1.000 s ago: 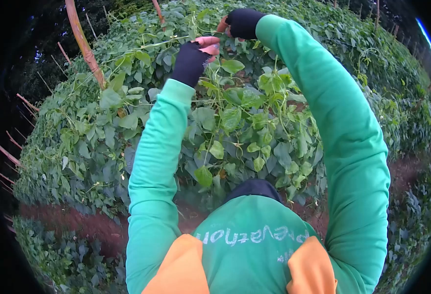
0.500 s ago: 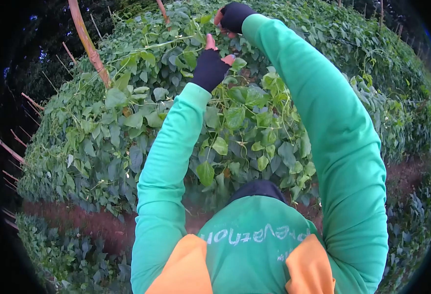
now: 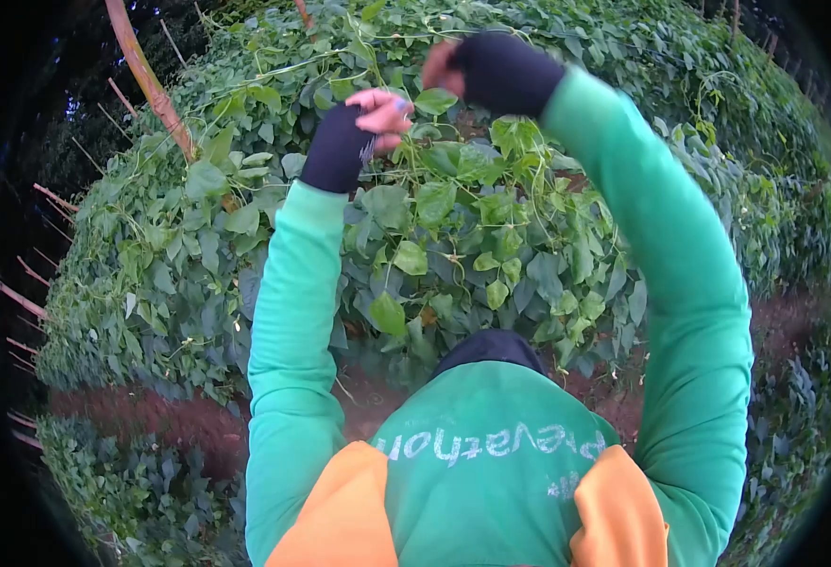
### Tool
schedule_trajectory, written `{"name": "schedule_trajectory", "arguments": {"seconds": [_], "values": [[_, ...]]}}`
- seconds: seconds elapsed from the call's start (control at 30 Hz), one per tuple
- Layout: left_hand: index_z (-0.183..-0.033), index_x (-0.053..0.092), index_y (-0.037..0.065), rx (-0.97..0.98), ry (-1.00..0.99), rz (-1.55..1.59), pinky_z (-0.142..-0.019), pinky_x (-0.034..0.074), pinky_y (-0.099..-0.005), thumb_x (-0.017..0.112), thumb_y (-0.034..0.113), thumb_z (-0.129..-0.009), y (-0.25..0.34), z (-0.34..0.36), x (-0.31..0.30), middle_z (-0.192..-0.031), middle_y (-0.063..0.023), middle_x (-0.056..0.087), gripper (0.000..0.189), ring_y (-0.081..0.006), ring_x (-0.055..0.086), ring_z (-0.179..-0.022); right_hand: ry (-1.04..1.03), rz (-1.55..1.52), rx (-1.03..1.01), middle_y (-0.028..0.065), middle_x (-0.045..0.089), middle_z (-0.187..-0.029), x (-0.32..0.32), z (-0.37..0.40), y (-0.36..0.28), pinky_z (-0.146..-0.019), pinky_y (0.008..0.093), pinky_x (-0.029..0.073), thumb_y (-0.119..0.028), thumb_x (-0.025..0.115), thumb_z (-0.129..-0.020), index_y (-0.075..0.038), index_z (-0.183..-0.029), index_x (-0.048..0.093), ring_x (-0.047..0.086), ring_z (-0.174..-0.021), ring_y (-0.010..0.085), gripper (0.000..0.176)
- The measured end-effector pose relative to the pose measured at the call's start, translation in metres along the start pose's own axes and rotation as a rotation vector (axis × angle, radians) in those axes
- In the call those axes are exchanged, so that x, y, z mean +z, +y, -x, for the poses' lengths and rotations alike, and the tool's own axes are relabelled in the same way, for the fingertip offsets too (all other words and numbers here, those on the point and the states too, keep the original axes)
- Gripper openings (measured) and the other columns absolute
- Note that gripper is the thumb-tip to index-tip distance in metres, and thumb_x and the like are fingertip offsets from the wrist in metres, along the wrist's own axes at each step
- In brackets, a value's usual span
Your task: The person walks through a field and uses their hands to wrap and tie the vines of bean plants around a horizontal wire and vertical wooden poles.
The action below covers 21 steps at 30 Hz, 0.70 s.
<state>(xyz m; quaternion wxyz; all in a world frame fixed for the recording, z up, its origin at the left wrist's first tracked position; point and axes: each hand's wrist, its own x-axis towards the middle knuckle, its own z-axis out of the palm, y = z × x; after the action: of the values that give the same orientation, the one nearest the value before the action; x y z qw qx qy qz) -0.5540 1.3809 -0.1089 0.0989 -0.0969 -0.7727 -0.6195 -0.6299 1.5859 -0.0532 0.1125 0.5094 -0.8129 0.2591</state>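
My left hand (image 3: 363,132), in a dark fingerless glove, is at the upper middle of the head view among the climbing vines. Its bare fingers are curled together beside a broad green leaf (image 3: 435,101) and thin stems; what lies between them is hidden. My right hand (image 3: 491,72), gloved the same way, is just to the right and a little higher, over the foliage, with its fingertips bent towards that leaf. Motion smears its fingers. Below both hands hang leafy bean-like vines (image 3: 434,200) with heart-shaped leaves.
A slanting wooden pole (image 3: 151,90) rises from the foliage at the upper left. A thin line (image 3: 292,66) with vines along it crosses near the top. More stakes (image 3: 18,298) stand along the left edge. Reddish soil (image 3: 165,420) separates this row from low plants (image 3: 141,491).
My left hand has moved left and slightly down, its extended thumb and fingers now curled in. My right hand has moved down and a little right from the upper vines. The view has shifted slightly.
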Motion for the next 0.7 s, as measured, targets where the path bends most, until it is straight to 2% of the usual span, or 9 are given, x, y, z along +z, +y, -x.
{"name": "schedule_trajectory", "arguments": {"seconds": [0.07,0.1,0.2,0.27,0.33,0.37,0.47,0.63,0.7], "values": [[-0.104,0.059,0.002,-0.025,-0.023,-0.01,-0.082,0.048,-0.0293,0.058,0.031,-0.088,-0.008,0.028,-0.002,-0.105,-0.0067,0.063,0.033,-0.0154,0.06,-0.095,-0.227,-0.189,-0.008,0.0086,0.064,-0.085,0.031,0.06,-0.01,-0.069,0.0342,0.051,-0.01,0.061,-0.077,-0.005,-0.094,0.063,0.062,-0.07,0.0204,0.018],[-0.103,0.06,0.001,-0.049,-0.054,-0.02,-0.083,0.047,-0.0295,0.058,0.03,-0.087,-0.014,0.04,-0.005,-0.104,-0.0066,0.063,0.033,-0.0154,0.06,-0.096,-0.193,-0.477,-0.037,0.0113,0.064,-0.091,0.054,0.101,-0.023,-0.073,0.0344,0.051,-0.012,0.061,-0.077,-0.005,-0.096,0.062,0.063,-0.074,0.0238,0.021],[-0.105,0.062,0.003,-0.02,-0.004,-0.122,-0.083,0.045,-0.0266,0.06,0.027,-0.086,-0.048,0.071,-0.01,-0.103,-0.0054,0.064,0.031,-0.0143,0.059,-0.097,-0.501,-0.422,0.201,0.0121,0.064,-0.093,0.1,0.184,-0.08,-0.075,0.0347,0.05,-0.017,0.061,-0.08,-0.008,-0.113,0.061,0.063,-0.083,0.026,0.034],[-0.108,0.063,0.006,0.09,-0.043,-0.327,-0.092,0.041,-0.0336,0.065,0.024,-0.081,-0.07,0.087,-0.001,-0.117,-0.0137,0.057,0.032,-0.0232,0.054,-0.11,-0.486,-0.351,0.019,0.0104,0.064,-0.089,0.159,0.203,-0.055,-0.072,0.0339,0.05,-0.018,0.06,-0.083,-0.009,-0.116,0.06,0.063,-0.079,0.0235,0.035],[-0.11,0.064,0.01,0.144,-0.067,-0.506,-0.099,0.035,-0.0394,0.068,0.022,-0.076,-0.095,0.101,0.01,-0.132,-0.0212,0.045,0.036,-0.0308,0.044,-0.123,0.179,-0.496,0.384,0.0054,0.06,-0.078,0.203,0.202,-0.041,-0.065,0.0302,0.049,-0.019,0.058,-0.087,-0.008,-0.116,0.06,0.058,-0.069,0.0165,0.032],[-0.112,0.063,0.011,0.178,-0.034,-0.551,-0.099,0.035,-0.0397,0.067,0.02,-0.077,-0.107,0.106,0.016,-0.133,-0.0202,0.045,0.036,-0.0319,0.045,-0.122,0.167,-0.502,0.375,0.0054,0.06,-0.078,0.209,0.194,-0.035,-0.065,0.0302,0.049,-0.019,0.058,-0.087,-0.008,-0.116,0.06,0.058,-0.069,0.0165,0.032],[-0.112,0.062,0.011,0.211,-0.036,-0.622,-0.099,0.035,-0.0413,0.065,0.015,-0.076,-0.125,0.117,0.02,-0.133,-0.0199,0.045,0.036,-0.0341,0.046,-0.12,0.265,-0.926,0.798,0.0116,0.059,-0.076,0.217,0.154,-0.014,-0.067,0.0343,0.045,-0.015,0.063,-0.082,-0.002,-0.107,0.063,0.057,-0.074,0.0238,0.028],[-0.108,0.062,0.01,0.25,0.111,-0.69,-0.097,0.038,-0.0423,0.06,0.002,-0.071,-0.139,0.122,0.015,-0.13,-0.0178,0.049,0.038,-0.0368,0.048,-0.115,0.48,-0.317,0.227,0.0107,0.055,-0.076,0.234,0.128,-0.009,-0.067,0.0354,0.045,-0.008,0.065,-0.08,-0.007,-0.095,0.067,0.056,-0.075,0.0262,0.015],[-0.108,0.062,0.01,0.261,0.136,-0.717,-0.096,0.039,-0.0423,0.059,0.0,-0.07,-0.149,0.119,0.008,-0.128,-0.0171,0.05,0.039,-0.0362,0.049,-0.114,0.493,-0.333,0.119,0.0113,0.055,-0.076,0.232,0.115,-0.018,-0.067,0.0363,0.044,-0.008,0.066,-0.079,-0.007,-0.091,0.067,0.056,-0.075,0.0283,0.012]]}}
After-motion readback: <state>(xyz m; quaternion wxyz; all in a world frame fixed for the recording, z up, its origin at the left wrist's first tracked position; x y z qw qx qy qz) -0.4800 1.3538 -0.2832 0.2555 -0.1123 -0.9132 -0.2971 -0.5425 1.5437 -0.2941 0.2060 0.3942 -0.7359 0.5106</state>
